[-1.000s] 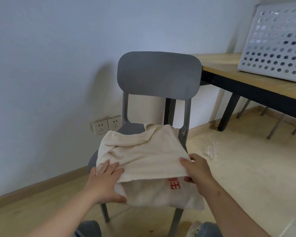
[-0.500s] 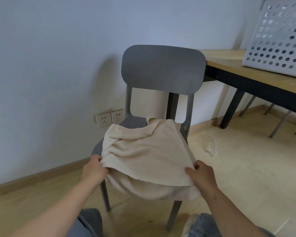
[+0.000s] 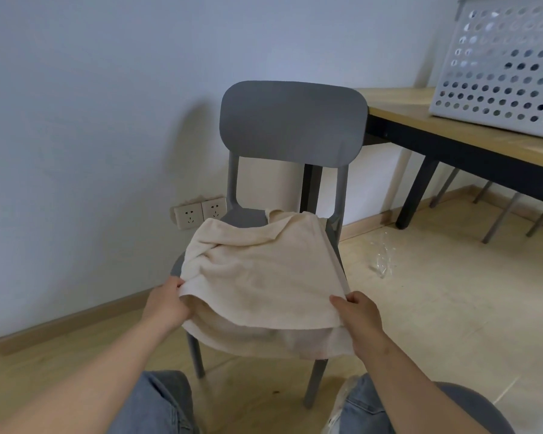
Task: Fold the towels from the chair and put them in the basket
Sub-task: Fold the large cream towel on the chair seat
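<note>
A cream towel lies crumpled over the seat of a grey chair in front of me. My left hand pinches the towel's near left corner. My right hand grips the near right corner. The near edge is lifted, and more cream cloth hangs below it over the seat's front. A white perforated basket stands on the wooden table at the upper right.
The chair stands against a pale wall with two sockets low down. The table's black legs and metal chair legs stand at the right. A clear plastic scrap lies on the wooden floor. My knees in jeans are at the bottom.
My left hand went from lying flat on the towel to pinching its left corner. Both hands now lift the near edge; the red printed part of the cloth is no longer visible.
</note>
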The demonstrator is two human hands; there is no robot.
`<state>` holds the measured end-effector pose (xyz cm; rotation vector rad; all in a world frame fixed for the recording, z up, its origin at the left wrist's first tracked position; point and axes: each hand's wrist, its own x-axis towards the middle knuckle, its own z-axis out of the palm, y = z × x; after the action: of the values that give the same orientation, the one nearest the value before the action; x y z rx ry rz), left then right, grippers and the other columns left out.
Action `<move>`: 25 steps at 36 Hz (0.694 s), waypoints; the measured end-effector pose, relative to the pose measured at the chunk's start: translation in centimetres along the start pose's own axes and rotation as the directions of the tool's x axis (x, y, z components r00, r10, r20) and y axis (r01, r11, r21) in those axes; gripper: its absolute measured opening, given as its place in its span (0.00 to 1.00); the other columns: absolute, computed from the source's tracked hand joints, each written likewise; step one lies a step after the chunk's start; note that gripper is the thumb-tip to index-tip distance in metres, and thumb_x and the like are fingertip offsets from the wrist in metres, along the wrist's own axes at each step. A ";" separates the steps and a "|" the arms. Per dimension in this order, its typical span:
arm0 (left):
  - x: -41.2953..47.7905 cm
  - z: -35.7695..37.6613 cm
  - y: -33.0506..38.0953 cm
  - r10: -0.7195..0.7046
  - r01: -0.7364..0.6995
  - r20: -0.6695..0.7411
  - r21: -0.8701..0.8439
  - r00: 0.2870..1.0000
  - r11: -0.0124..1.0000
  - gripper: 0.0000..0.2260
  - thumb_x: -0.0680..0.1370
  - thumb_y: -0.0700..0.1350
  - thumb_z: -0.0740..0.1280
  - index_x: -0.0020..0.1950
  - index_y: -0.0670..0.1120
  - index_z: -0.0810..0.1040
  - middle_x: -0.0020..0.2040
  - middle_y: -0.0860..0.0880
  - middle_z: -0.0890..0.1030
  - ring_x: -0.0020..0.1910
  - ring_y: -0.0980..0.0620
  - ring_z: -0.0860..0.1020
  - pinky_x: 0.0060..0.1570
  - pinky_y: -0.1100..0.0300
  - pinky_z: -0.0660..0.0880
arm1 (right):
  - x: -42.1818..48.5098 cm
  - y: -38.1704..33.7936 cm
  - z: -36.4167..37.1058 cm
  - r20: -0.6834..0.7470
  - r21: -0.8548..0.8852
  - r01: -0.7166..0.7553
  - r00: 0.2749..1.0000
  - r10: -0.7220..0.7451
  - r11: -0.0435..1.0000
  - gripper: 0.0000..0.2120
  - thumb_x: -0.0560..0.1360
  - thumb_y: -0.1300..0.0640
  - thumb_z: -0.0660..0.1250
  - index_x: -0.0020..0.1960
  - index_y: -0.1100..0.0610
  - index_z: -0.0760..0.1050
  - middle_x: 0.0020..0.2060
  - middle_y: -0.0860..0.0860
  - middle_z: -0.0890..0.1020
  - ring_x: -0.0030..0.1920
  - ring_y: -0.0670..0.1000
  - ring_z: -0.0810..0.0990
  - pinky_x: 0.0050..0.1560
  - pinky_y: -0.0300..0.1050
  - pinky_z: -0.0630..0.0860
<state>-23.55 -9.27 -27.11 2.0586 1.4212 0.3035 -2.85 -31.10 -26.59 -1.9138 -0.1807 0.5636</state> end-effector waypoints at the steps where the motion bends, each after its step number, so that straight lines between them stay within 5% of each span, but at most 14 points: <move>1: -0.1 0.0 0.0 0.019 -0.019 -0.014 0.011 1.000 1.000 0.16 0.72 0.37 0.66 0.57 0.47 0.70 0.49 0.47 0.76 0.43 0.49 0.73 0.33 0.60 0.66 | -0.2 0.3 0.0 0.009 -0.017 -0.017 1.000 0.017 1.000 0.09 0.74 0.58 0.67 0.39 0.61 0.70 0.39 0.56 0.76 0.39 0.54 0.74 0.40 0.45 0.71; 4: -0.4 -0.1 0.1 0.097 -0.093 -0.083 0.042 0.992 0.995 0.13 0.74 0.36 0.62 0.57 0.46 0.73 0.46 0.48 0.77 0.42 0.49 0.74 0.35 0.58 0.68 | -0.9 1.0 -0.3 0.074 -0.039 -0.098 0.992 0.101 0.994 0.07 0.74 0.59 0.67 0.40 0.60 0.72 0.40 0.55 0.76 0.45 0.57 0.76 0.49 0.52 0.76; 10: 0.1 -1.9 -0.9 0.197 -0.161 -0.132 0.243 0.971 0.957 0.16 0.76 0.32 0.56 0.52 0.49 0.77 0.50 0.46 0.75 0.46 0.48 0.70 0.43 0.58 0.68 | -1.2 0.5 -2.1 -0.070 0.187 -0.070 0.994 0.085 0.980 0.09 0.74 0.61 0.67 0.36 0.60 0.70 0.38 0.56 0.76 0.41 0.56 0.74 0.43 0.48 0.74; 13: 0.3 -2.3 -1.5 0.216 -0.160 -0.121 0.362 0.969 0.918 0.16 0.77 0.33 0.55 0.50 0.51 0.76 0.50 0.47 0.74 0.52 0.45 0.69 0.47 0.57 0.68 | -1.6 0.0 -2.8 -0.016 0.300 -0.097 0.994 0.106 0.949 0.09 0.75 0.61 0.67 0.37 0.59 0.71 0.39 0.56 0.76 0.42 0.54 0.75 0.44 0.48 0.75; 19: -0.1 -1.3 -1.0 0.182 -0.182 0.026 0.299 0.983 0.937 0.13 0.74 0.31 0.55 0.45 0.49 0.70 0.49 0.46 0.73 0.45 0.46 0.72 0.38 0.59 0.66 | -2.8 1.0 -2.0 0.272 0.126 -0.349 0.912 0.306 0.928 0.07 0.77 0.53 0.65 0.53 0.54 0.73 0.53 0.52 0.75 0.56 0.55 0.71 0.57 0.54 0.66; 22: -0.4 -1.1 -1.0 0.155 -0.157 0.026 0.233 0.987 0.960 0.10 0.73 0.32 0.55 0.42 0.47 0.68 0.44 0.45 0.72 0.41 0.45 0.72 0.34 0.58 0.65 | -3.0 1.7 -1.2 0.270 0.040 -0.369 0.899 0.346 0.928 0.18 0.77 0.50 0.63 0.65 0.53 0.69 0.62 0.54 0.72 0.58 0.57 0.71 0.58 0.54 0.64; 25: -0.4 -1.3 -1.3 0.153 -0.150 -0.005 0.163 0.988 0.975 0.10 0.73 0.31 0.56 0.40 0.46 0.66 0.42 0.44 0.71 0.38 0.45 0.71 0.34 0.56 0.65 | -2.7 1.8 -0.8 0.220 -0.004 -0.300 0.930 0.293 0.954 0.21 0.78 0.54 0.63 0.68 0.61 0.67 0.64 0.58 0.72 0.59 0.57 0.72 0.52 0.44 0.64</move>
<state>-25.34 -8.91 -26.82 2.3077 1.3394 0.2764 -5.08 -33.57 -27.16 -1.8592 -0.0214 0.9771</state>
